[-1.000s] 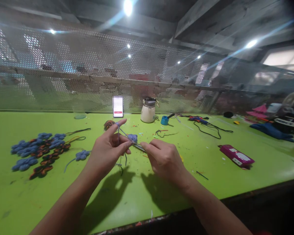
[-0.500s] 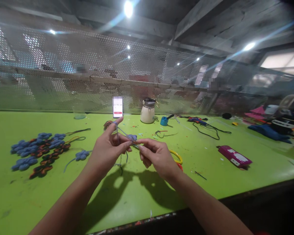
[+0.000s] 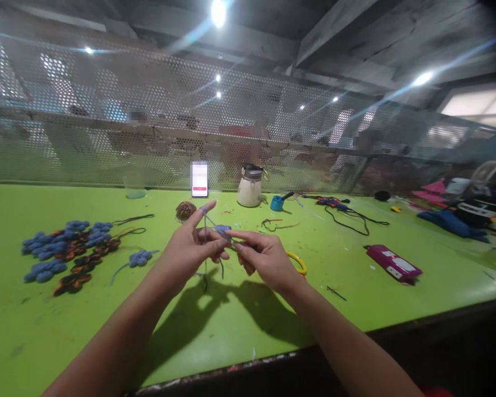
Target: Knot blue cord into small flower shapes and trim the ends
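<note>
In the middle of the view a small piece of blue crochet work (image 3: 223, 229) is pinched between the thumb and fingers of my left hand (image 3: 192, 240). Blue yarn (image 3: 205, 226) loops over the raised left index finger and runs down to the piece. My right hand (image 3: 262, 252) is closed on a thin crochet hook, mostly covered by the fingers, its tip at the blue piece. Loose yarn ends dangle below the left hand. To the left lie a single blue crocheted flower (image 3: 139, 258) and a cluster of blue and dark-orange crocheted flowers (image 3: 45, 245).
Behind my left hand sits a multicoloured yarn ball (image 3: 186, 210). A phone (image 3: 199, 179), a cream jar (image 3: 249, 190) and a blue pot (image 3: 277, 203) stand farther back. Yellow-handled scissors (image 3: 300, 263) lie beside my right wrist, and a purple box (image 3: 393, 264) farther right.
My left index finger has shifted slightly right, carrying the yarn with it, and the yarn ball shows more. The right hand stays close to the blue piece.
</note>
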The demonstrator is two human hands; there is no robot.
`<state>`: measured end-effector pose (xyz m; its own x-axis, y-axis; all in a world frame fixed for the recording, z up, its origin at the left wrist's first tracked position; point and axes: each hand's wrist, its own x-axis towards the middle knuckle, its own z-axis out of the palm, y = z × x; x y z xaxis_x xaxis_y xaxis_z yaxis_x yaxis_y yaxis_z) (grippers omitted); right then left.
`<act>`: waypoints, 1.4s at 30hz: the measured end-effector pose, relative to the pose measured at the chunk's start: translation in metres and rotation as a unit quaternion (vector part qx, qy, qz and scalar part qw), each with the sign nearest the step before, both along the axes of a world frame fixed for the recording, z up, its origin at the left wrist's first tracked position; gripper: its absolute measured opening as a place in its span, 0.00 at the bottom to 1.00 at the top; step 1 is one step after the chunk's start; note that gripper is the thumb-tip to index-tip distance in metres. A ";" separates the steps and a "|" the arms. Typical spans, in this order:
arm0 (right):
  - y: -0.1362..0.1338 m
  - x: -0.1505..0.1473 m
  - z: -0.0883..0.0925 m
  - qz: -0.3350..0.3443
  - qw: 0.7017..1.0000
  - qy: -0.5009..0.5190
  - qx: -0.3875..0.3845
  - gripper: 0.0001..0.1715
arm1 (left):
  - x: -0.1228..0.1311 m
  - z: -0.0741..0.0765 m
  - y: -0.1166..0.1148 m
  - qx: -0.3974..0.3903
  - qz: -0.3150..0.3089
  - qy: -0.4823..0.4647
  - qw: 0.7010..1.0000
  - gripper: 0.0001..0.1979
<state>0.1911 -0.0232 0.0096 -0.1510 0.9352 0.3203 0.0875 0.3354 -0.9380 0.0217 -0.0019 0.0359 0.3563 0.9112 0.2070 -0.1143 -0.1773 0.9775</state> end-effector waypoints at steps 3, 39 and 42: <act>0.002 0.003 0.001 -0.010 1.000 0.015 -0.012 0.22 | -0.003 0.000 0.001 -0.037 -0.012 -0.042 0.998 0.40; 0.000 0.013 0.007 0.045 0.996 0.040 -0.062 0.22 | -0.011 0.004 0.002 -0.109 -0.052 -0.038 0.992 0.45; 0.000 0.014 0.008 0.043 0.997 0.030 -0.057 0.20 | -0.012 0.005 0.002 -0.107 -0.055 -0.041 0.992 0.44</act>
<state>0.2050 -0.0232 0.0172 -0.2156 0.9504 0.2241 0.0051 0.2305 -0.9731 0.0100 -0.0002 0.0405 0.4466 0.8936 0.0456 -0.2016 0.0508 0.9781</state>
